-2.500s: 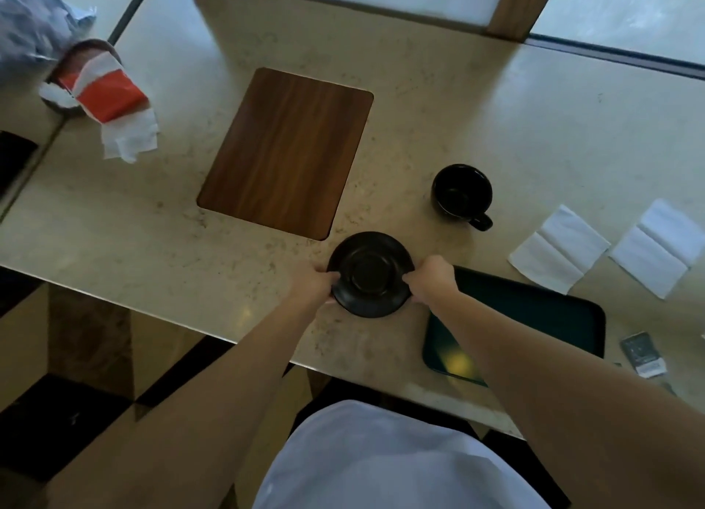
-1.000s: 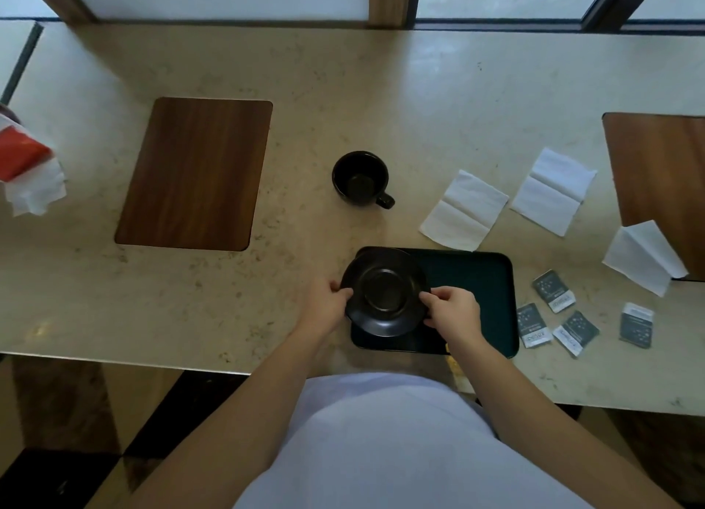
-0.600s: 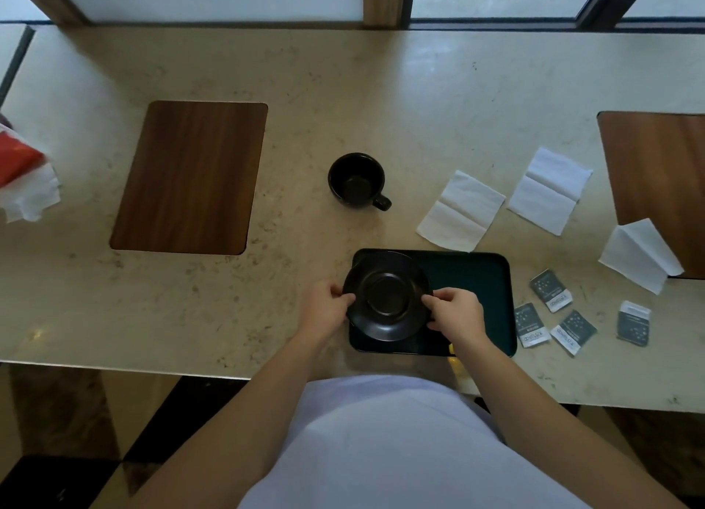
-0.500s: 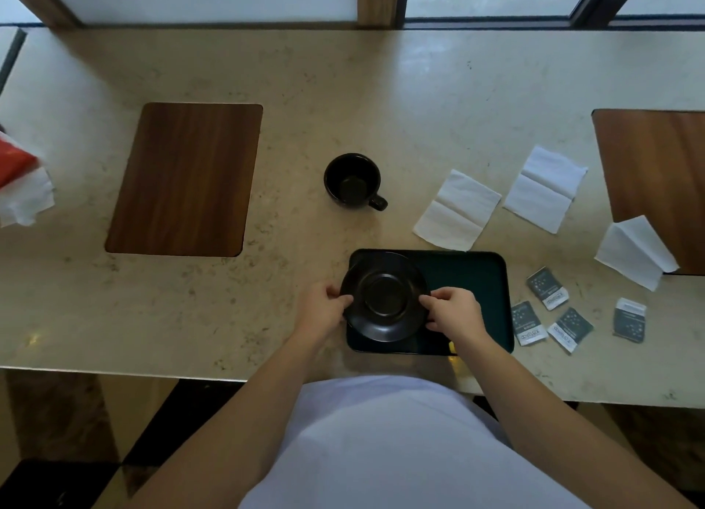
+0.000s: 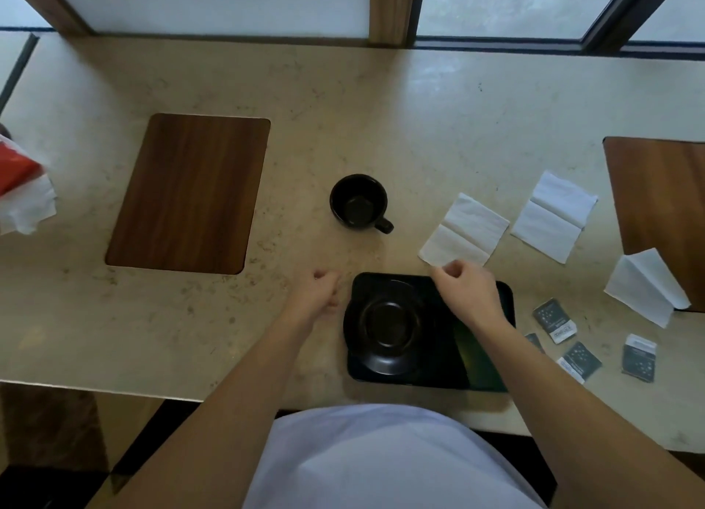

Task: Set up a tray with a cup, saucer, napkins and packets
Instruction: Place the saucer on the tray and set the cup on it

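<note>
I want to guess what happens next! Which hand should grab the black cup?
Probably the right hand: it hovers over the tray just below the cup's handle, which points toward it. The left hand is about as close, but away from the handle.

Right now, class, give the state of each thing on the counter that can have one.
Saucer: upright on the tray, released.
Tray: flat, holding only the saucer.
Cup: upright, empty, off the tray.
Three napkins: folded, on the counter.
Packets: sealed, beside the tray.
Left hand: loosely curled, empty.
Right hand: loosely curled, empty.
</note>
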